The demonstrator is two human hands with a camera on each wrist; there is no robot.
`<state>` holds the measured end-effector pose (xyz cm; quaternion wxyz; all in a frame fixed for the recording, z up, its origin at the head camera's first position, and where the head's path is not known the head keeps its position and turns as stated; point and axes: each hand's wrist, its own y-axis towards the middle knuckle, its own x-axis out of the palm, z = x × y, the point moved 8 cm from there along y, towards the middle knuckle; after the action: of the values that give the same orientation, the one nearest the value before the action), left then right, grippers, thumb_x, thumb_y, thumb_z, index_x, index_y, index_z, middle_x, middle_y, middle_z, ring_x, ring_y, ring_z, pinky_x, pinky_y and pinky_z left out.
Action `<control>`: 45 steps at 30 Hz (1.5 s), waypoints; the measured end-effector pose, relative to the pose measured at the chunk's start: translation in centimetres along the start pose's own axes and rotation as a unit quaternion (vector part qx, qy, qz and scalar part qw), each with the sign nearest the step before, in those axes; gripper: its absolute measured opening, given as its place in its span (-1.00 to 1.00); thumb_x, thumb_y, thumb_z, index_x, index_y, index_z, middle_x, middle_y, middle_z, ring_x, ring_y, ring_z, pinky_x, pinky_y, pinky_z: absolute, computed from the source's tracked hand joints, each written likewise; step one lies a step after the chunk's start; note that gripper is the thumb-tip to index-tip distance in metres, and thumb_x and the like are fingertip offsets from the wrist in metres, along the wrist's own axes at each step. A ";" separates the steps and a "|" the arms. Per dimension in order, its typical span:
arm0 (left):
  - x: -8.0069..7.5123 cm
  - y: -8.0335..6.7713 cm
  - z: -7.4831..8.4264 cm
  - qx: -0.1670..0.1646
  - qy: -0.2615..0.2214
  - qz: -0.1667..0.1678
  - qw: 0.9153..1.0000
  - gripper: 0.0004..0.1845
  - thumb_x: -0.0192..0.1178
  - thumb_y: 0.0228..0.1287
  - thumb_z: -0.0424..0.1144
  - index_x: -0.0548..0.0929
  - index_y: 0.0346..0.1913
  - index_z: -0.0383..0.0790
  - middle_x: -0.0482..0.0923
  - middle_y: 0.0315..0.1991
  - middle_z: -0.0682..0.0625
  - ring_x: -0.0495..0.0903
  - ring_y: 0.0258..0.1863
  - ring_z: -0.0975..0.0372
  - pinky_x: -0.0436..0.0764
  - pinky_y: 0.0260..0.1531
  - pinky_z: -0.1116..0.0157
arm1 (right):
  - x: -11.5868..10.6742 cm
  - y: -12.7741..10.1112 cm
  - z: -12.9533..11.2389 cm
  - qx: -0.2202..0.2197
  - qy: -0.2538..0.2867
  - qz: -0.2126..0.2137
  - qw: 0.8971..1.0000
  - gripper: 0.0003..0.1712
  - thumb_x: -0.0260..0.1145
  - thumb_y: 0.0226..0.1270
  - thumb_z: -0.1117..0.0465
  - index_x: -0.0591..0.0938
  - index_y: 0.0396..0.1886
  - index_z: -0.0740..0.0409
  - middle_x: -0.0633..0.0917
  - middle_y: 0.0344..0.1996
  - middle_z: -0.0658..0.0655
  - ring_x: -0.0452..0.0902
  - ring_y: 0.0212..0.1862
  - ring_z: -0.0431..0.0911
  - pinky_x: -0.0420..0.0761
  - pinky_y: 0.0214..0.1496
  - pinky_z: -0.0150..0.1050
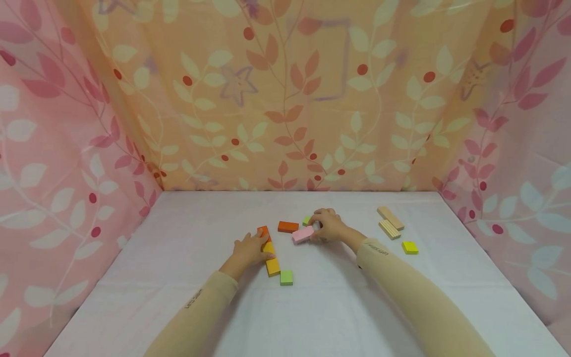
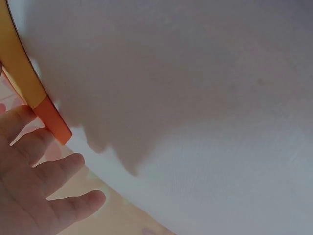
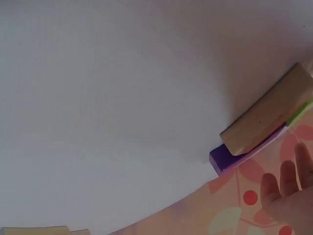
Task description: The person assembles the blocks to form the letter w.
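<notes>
In the head view my left hand (image 1: 251, 249) rests along a row of yellow-orange blocks (image 1: 273, 267) ending in a red-orange block (image 1: 264, 231). Its thumb lies over the yellow part; in the left wrist view the fingers (image 2: 61, 174) are spread, two touching the row near its orange end (image 2: 55, 122). My right hand (image 1: 329, 225) pinches the right end of a pink block (image 1: 303, 235). In the right wrist view a brownish, shaded block (image 3: 266, 115) overlaps a purple block (image 3: 222, 159) beside curled fingers (image 3: 288, 181); I cannot tell whether it is the pink one.
A red-orange block (image 1: 288, 226) and a green block (image 1: 306, 220) lie behind the pink one. Another green block (image 1: 286, 277) sits by the row's near end. Farther right are a plain wooden block (image 1: 390, 218), a ridged one (image 1: 389, 229) and a yellow square (image 1: 410, 247).
</notes>
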<state>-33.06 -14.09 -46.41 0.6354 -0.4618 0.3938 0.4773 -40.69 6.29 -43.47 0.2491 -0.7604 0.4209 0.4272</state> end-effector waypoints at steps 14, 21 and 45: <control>-0.1 -0.1 0.1 0.000 0.004 -0.001 1.000 -0.21 0.25 0.23 0.16 0.34 0.43 -0.15 0.15 0.47 -0.17 0.13 0.40 -0.21 0.15 0.22 -0.32 | 2.1 -1.6 -0.9 0.105 0.395 -0.081 0.909 -0.54 0.12 0.43 0.34 0.46 0.29 0.32 0.58 -0.19 0.14 0.51 -0.28 -0.05 0.52 -0.21 -0.24; 0.0 0.0 0.0 0.000 -0.006 0.003 1.000 -0.22 0.27 0.22 0.14 0.36 0.42 -0.17 0.17 0.46 -0.18 0.14 0.39 -0.22 0.16 0.22 -0.32 | 4.0 -2.5 -1.6 0.127 0.250 -0.072 0.957 -0.67 0.23 0.37 0.31 0.65 0.10 0.18 0.59 -0.29 0.10 0.42 -0.27 -0.05 0.48 -0.28 -0.32; -0.1 -0.2 0.1 -0.009 -0.014 0.000 1.000 -0.22 0.27 0.22 0.12 0.35 0.43 -0.16 0.15 0.47 -0.18 0.13 0.40 -0.21 0.13 0.25 -0.30 | 5.8 -3.4 -2.8 0.129 0.112 -0.112 0.979 -0.65 0.54 0.09 0.14 0.55 -0.24 0.11 0.55 -0.31 0.10 0.43 -0.25 -0.04 0.49 -0.29 -0.26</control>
<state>-32.91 -14.08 -46.23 0.6364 -0.4609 0.3804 0.4877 -34.95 3.47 -46.93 0.3421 -0.8075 0.4098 0.2508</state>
